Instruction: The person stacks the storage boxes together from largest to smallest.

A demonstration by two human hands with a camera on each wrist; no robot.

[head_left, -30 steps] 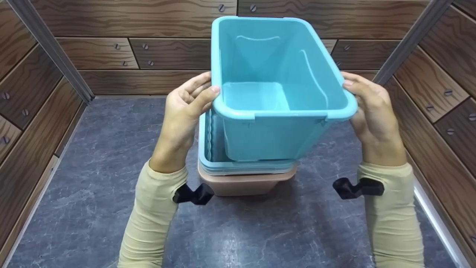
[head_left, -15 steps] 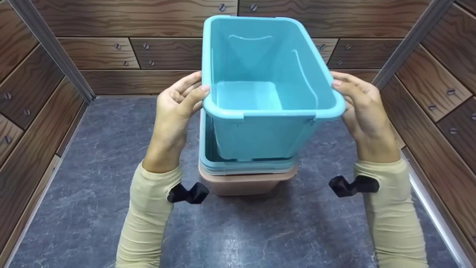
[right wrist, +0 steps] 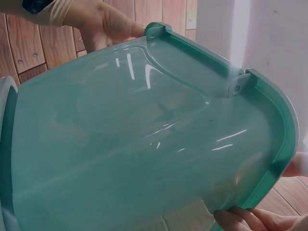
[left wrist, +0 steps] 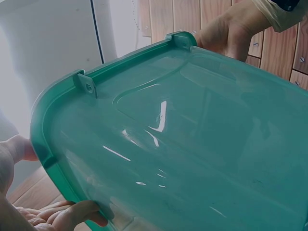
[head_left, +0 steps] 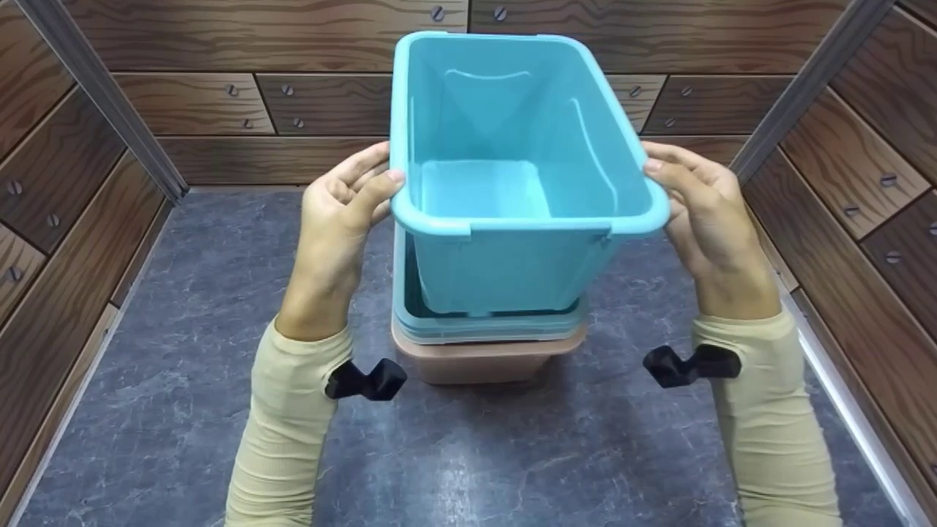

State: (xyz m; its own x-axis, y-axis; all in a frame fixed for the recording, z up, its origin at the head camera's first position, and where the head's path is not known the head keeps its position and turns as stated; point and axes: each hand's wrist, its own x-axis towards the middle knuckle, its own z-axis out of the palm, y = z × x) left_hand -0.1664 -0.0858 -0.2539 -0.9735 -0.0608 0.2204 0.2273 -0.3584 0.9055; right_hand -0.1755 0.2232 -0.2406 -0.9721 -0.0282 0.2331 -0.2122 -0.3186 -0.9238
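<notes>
A turquoise plastic bin [head_left: 512, 271] is held up by its rim, its open top tilted toward the head camera. My left hand [head_left: 337, 219] grips the rim at the left, thumb on the lip and fingers beneath it. Opposite, my right hand [head_left: 714, 219] pinches the right rim in the same way. Below the held bin stands a nested stack: a blue bin [head_left: 498, 322] on top, a pale rim under it, and a peach bin [head_left: 476, 366] outermost. In the left wrist view the held bin's outer wall [left wrist: 192, 130] fills most of the picture.
The stack stands on a dark grey marbled surface [head_left: 454, 454]. Wood-patterned panels [head_left: 219, 161] enclose it at the back and both sides, with grey metal strips [head_left: 102, 102] at the corners. Black wrist mounts [head_left: 366, 379] project inward from both sleeves.
Both hands have shifted left together, carrying the turquoise bin from the stack's right side to more squarely over it. The stack beneath has stayed in place.
</notes>
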